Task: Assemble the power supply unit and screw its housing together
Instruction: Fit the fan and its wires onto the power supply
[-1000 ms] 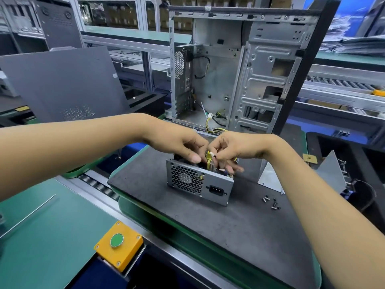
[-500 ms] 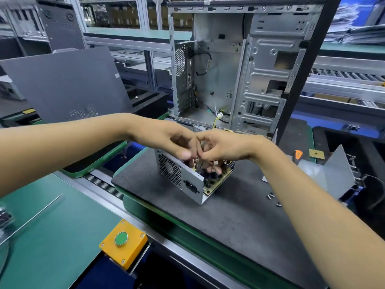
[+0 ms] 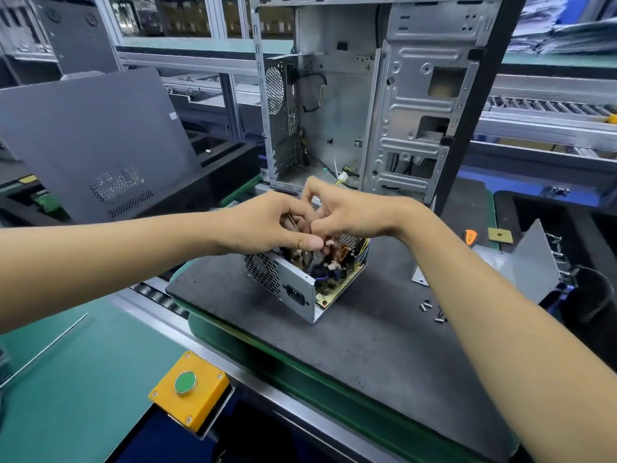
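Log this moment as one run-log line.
stage: wiring inside open power supply unit | left hand: fingers curled over it | right hand: same | cover: off | screws: loose on mat

Power supply housing [image 3: 293, 289]: bare sheet metal, matt grey, perforated fan grille. Computer case [image 3: 410, 105]: stamped metal, dull silver. Mat [image 3: 367, 332] beneath: dark, matt, faintly rough. Counter [image 3: 76, 389]: smooth green, slight sheen. Button box [image 3: 190, 392]: glossy yellow plastic. Screws [image 3: 432, 310]: shiny metal.

Both hands' fingers [image 3: 300, 225] hide what they grip inside the power supply [image 3: 300, 285].
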### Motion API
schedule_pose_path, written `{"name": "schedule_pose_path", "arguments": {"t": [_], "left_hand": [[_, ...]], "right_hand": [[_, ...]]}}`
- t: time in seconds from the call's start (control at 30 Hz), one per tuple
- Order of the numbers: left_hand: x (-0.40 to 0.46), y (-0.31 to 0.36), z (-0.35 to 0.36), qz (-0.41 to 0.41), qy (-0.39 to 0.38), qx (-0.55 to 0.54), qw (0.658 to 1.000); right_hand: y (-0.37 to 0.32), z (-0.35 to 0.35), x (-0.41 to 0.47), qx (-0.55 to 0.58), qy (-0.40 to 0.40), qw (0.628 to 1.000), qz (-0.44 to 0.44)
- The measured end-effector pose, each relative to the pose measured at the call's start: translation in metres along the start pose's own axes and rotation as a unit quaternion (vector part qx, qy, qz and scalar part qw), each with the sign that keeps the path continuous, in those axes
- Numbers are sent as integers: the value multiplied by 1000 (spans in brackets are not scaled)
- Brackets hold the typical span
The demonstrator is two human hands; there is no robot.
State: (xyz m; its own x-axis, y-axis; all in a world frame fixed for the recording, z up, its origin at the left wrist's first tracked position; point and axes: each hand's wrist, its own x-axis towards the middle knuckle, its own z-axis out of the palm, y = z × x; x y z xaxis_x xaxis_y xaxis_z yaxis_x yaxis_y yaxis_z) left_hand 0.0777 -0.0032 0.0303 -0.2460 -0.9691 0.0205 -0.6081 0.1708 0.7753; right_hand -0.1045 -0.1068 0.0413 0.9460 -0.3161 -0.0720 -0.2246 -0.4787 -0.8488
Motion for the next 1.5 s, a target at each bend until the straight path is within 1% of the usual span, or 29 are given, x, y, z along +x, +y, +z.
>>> {"name": "schedule_pose_path", "arguments": {"t": [0.13,0.27,0.37,0.43,0.47,0.53,0.57,0.6,0.67,0.73,0.87,0.9,0.97,1.07,1.13,1.23,1.3,1.4,1.5], "left_hand": [[0,-1,3,-11,54,10,998],[-1,5,1,-7,11,33,999],[1,6,2,-18,24,41,999],[1,5,2,-20,20,48,998],[0,5,3,-19,13,36,999],[0,7,3,-15,1,14,1000],[0,10,4,-18,-4,19,1000],[1,13,4,-22,-12,33,999],[6,20,5,-29,-35,79,996],[11,28,5,-24,-73,158,984],[22,45,10,12,-180,283,942],[26,48,12,23,-199,312,929],[32,51,17,35,-208,356,910],[37,50,22,29,-217,352,910],[36,51,26,41,-232,346,908],[39,53,33,64,-236,380,892],[43,54,37,60,-245,407,878],[47,52,42,49,-277,425,860],[50,52,42,48,-308,426,850]], "right_hand": [[3,-1,1,16,-4,1000,-17],[1,1,4,9,-26,1000,-3],[-4,-1,5,13,-26,1000,11],[-3,-3,10,32,14,999,6],[-1,-2,14,25,58,998,-9],[6,0,23,-54,169,982,-59],[9,1,27,-100,211,969,-78],[12,3,31,-126,230,962,-79],[14,2,37,-142,222,963,-59],[15,1,40,-138,204,968,-45],[16,1,39,-113,186,975,-55],[16,2,39,-105,188,975,-58],[16,1,37,-88,190,976,-64],[18,-1,37,-82,183,978,-63],[21,-1,39,-104,186,975,-58],[21,0,42,-143,185,971,-56],[21,2,42,-163,182,968,-57],[22,4,42,-176,189,964,-64],[23,4,43,-181,196,961,-71]]}}
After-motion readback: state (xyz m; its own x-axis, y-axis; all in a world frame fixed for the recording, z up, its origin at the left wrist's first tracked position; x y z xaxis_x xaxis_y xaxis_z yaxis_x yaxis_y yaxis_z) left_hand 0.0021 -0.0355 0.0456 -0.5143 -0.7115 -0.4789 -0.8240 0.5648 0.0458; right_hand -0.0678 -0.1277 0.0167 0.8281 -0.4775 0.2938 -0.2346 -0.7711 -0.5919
